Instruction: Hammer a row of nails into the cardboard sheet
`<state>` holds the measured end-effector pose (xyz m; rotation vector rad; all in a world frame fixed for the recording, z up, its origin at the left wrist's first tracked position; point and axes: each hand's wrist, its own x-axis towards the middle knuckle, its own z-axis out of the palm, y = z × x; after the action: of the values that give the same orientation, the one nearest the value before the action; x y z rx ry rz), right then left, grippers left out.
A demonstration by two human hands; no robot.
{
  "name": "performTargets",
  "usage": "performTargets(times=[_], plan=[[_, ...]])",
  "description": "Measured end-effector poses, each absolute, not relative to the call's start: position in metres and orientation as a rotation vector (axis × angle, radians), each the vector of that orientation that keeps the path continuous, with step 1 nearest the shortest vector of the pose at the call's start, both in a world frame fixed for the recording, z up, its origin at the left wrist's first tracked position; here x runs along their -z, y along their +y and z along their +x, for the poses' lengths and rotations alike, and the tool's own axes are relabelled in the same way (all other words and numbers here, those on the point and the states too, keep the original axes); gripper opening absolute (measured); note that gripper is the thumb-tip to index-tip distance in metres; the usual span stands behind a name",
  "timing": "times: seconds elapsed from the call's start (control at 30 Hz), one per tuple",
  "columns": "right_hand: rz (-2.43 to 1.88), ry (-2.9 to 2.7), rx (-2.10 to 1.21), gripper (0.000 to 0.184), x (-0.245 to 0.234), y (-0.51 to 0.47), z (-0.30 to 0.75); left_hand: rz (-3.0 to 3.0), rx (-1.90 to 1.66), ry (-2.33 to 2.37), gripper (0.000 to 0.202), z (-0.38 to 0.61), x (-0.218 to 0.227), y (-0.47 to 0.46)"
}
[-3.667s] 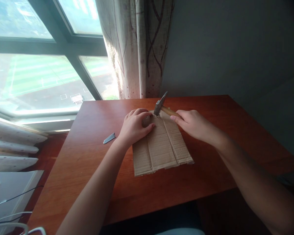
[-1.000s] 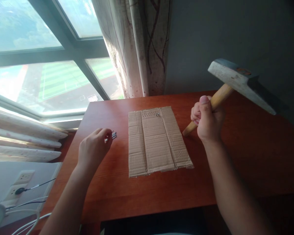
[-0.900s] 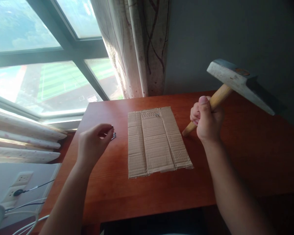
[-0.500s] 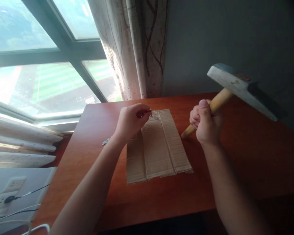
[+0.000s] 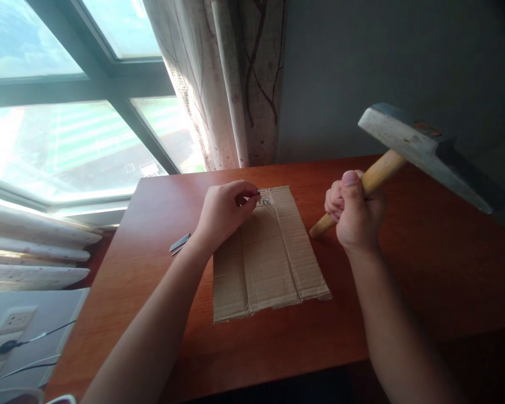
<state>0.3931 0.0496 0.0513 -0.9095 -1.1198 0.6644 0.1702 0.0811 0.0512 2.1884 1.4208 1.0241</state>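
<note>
Nail (image 5: 258, 192): 1, at the far part of the cardboard (image 5: 269, 252), mostly hidden by fingers; only a small dark end shows. Whether its tip touches the board, cannot tell.

Left hand (image 5: 223, 210): thumb and index finger together at the tips, clamped on the nail; other fingers largely hidden behind.

Cardboard: 1 sheet, flat, creased lengthwise in 2 places, near edge ragged. Small dark marks just beside the left fingertips; too small to count.

Hammer (image 5: 385, 171): 1, wooden handle, grey metal head, raised and tilted to the right of the cardboard. Right hand (image 5: 357, 210): fingers wrapped round the handle, thumb laid along it, head above the fist.

Spare nails (image 5: 179, 242): 1 small bunch on the table (image 5: 320, 336), left of the cardboard, beside the left forearm; packed too closely for a sure count.

Table: 1, reddish-brown, under all the above.

Beyond: curtain (image 5: 231, 84), patterned, at the far edge; window (image 5: 79, 146) to the left. Lower left: sockets (image 5: 17, 320), 2, with 1 black plug (image 5: 8, 347) in the nearer.
</note>
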Motion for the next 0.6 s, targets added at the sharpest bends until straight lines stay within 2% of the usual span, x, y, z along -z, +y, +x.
performTargets(times=[0.6], plan=[[-0.931, -1.114, -0.652, 0.059, -0.0511, 0.0498, 0.3929, 2.209, -1.032, 1.440, 0.011, 0.1709, -0.0489, 0.0806]])
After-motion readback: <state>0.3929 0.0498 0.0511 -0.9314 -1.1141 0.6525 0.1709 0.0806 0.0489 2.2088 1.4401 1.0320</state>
